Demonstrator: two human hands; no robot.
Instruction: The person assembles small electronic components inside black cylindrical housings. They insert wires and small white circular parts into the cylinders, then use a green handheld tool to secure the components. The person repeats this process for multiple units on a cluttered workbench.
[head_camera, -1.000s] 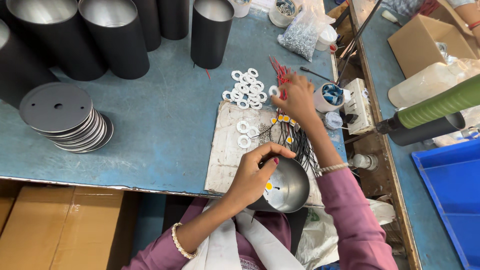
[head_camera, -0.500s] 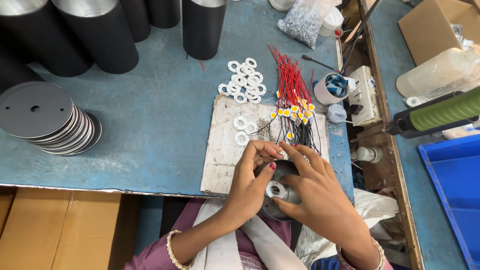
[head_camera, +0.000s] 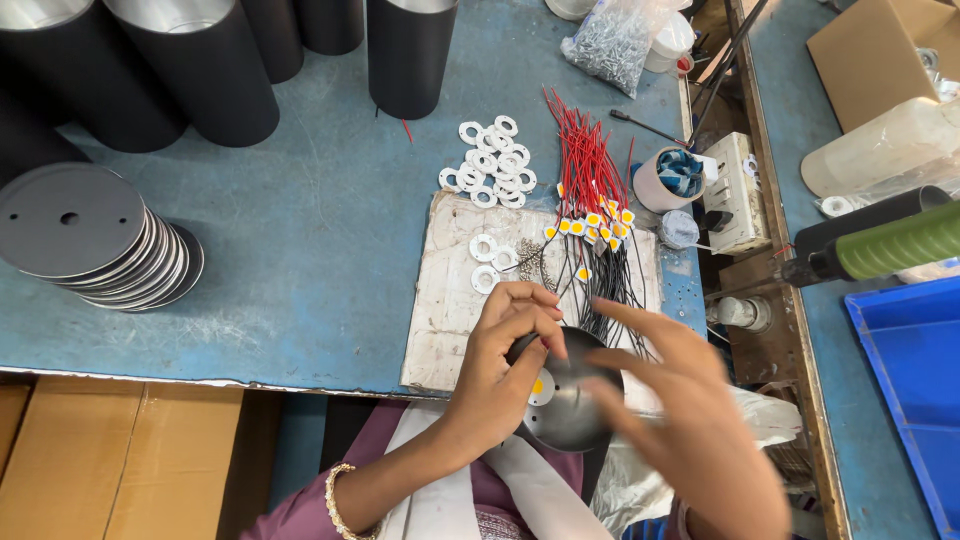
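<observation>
left hand (head_camera: 500, 375) pinching small yellow-centred part (head_camera: 538, 386) into grey metal dish (head_camera: 565, 400); right hand (head_camera: 690, 420) fingers spread (blurred). plenty of wired parts (head_camera: 592, 225), white rings (head_camera: 492, 170) unused on desk (head_camera: 300, 250).

The light is bright and even, with only soft shadows on the blue worktop (head_camera: 300, 260). The right hand (head_camera: 690, 430) is blurry. The shiny metal bowl (head_camera: 570, 405) glints a little. Black tubes (head_camera: 190, 70) at the far edge lean outward.
</observation>
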